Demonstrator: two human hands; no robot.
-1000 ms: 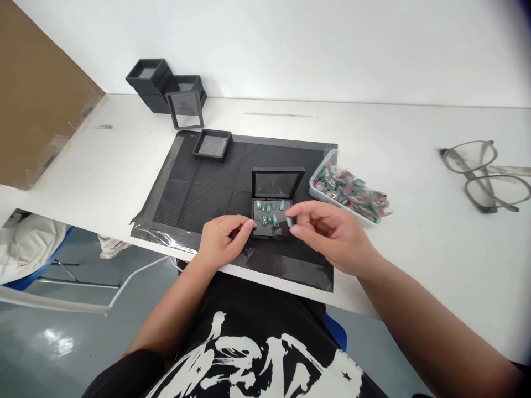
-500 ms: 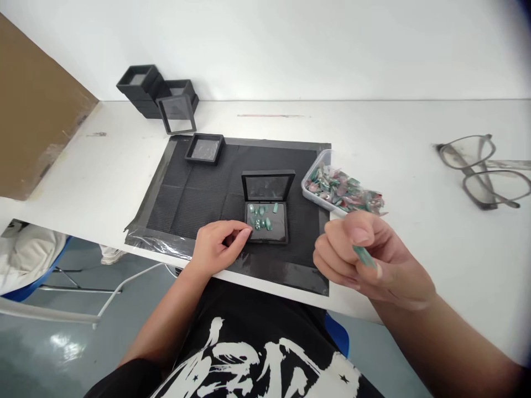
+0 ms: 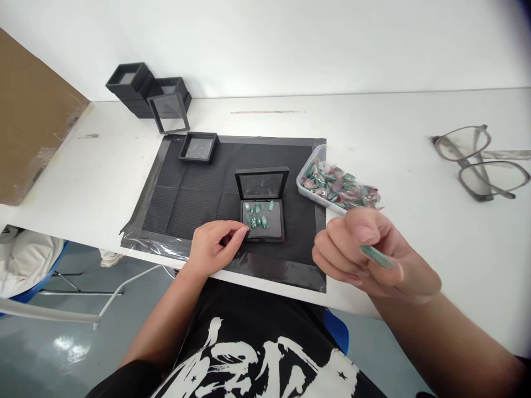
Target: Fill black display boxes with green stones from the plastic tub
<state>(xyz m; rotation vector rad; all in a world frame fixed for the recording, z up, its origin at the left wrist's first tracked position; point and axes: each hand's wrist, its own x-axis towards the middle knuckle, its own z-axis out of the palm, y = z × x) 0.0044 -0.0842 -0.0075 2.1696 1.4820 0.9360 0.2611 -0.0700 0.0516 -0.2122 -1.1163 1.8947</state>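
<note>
Between the thumb and bent index finger of my right hand (image 3: 373, 254), a green press-on nail (image 3: 377, 256) is pinched, raised over the table's right side. My left hand (image 3: 218, 246) rests near the table's front edge, its thumb and forefinger closed together at the left edge of a small black display case (image 3: 274, 229). That case stands with its lid (image 3: 262, 185) upright. Inside lie several green press-on nails (image 3: 257, 209) in two loose rows, with one set apart at the upper right. A clear plastic tub (image 3: 309, 194) heaped with wrapped green and pink nails (image 3: 338, 185) sits beyond my right hand.
Under the case lies a black mat (image 3: 178, 204) taped to the white table (image 3: 398, 160). Another black case (image 3: 198, 148) rests at its back left. Stacked black cases (image 3: 133, 91) and a leaning frame (image 3: 169, 113) stand by the wall. Eyeglasses (image 3: 477, 166) lie at the right.
The green nail in my right hand has turned and now points lower right, more of its length showing. My left hand stays at the case. The whole view has shifted slightly.
</note>
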